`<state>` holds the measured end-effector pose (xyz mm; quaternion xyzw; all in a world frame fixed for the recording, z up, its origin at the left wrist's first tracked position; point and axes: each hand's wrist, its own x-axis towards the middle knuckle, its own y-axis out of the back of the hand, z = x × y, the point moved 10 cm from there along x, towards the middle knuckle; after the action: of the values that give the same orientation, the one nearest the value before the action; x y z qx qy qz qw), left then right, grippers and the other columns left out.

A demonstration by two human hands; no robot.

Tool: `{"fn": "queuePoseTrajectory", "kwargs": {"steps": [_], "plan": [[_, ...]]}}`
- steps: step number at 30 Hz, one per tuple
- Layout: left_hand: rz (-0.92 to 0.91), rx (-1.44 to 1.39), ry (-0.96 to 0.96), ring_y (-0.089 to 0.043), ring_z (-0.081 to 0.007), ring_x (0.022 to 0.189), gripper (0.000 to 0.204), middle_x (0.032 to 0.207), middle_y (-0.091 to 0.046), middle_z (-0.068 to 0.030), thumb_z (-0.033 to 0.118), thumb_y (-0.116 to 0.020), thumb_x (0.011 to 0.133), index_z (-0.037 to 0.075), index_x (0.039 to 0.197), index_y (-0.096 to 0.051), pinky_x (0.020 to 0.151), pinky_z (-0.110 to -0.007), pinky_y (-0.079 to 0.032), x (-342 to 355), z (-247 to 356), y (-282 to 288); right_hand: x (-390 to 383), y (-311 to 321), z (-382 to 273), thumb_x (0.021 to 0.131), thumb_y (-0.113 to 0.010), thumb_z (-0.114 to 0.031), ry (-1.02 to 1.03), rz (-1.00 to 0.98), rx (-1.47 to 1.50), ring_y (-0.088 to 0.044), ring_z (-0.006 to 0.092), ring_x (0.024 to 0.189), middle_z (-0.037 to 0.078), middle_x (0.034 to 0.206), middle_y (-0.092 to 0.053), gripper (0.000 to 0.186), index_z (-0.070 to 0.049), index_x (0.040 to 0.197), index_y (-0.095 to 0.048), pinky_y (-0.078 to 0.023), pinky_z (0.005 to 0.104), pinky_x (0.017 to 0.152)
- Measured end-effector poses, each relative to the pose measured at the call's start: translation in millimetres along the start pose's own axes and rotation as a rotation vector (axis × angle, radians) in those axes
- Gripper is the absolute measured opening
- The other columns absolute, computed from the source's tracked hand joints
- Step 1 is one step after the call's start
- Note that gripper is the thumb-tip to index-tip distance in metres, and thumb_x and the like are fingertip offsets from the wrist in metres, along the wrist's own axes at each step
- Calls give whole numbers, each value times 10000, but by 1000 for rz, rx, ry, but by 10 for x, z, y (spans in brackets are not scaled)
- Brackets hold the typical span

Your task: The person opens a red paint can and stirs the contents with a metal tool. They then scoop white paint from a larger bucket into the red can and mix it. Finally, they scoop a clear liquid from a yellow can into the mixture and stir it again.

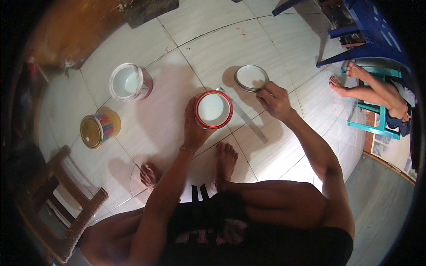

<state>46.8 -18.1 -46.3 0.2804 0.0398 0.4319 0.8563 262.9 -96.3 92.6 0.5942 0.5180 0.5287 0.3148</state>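
Note:
My left hand (194, 122) is wrapped around the side of a red-rimmed paint can (230, 99), whose open top shows white paint inside. Pinched by its edge in my right hand (276, 102) is a round lid (251, 77) with a dark metal rim and a pale inner face. Between the can and the lid, a flat metal strip (248, 123) like a ruler lies on the tiles, its far end next to the can. Further left, an open white-rimmed tub (146, 83) holds more white stuff.
A can with a gold-coloured end (91, 133) is at the left. A brown chair (80, 195) stands near left. At the right are a blue plastic chair (377, 40), a teal stool (375, 131) and another person's bare legs (368, 93). My feet (225, 164) rest on the tiled floor.

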Motion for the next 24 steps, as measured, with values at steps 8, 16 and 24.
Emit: {"fn": "queuePoseTrajectory", "kwargs": {"steps": [8,16,24], "plan": [[-52,-303,64,-563,-335,1294,889,1373,-596,-137,238,-997,651,74,1394,-539,1163,-458,-416,338,366,336,-44,-911,325,866,-739,-107,81,-11,-35,-700,296,896,124,1005,-695,104,-69,937,-674,-617,425,749],[-166,-243,112,-442,-380,1449,1167,1543,-443,-185,376,-1015,620,43,1536,-372,1224,-475,-389,154,-82,49,-49,-1144,364,813,-807,-50,-6,-69,23,-688,284,830,89,931,-658,171,-67,944,-699,-594,418,688],[-189,-231,94,-436,-369,1458,1175,1543,-447,-182,370,-1021,600,54,1530,-377,1218,-473,-401,151,-178,49,179,-850,616,874,-768,-17,-229,-71,106,-683,302,827,115,944,-658,171,-34,1007,-662,-567,395,695]]}}
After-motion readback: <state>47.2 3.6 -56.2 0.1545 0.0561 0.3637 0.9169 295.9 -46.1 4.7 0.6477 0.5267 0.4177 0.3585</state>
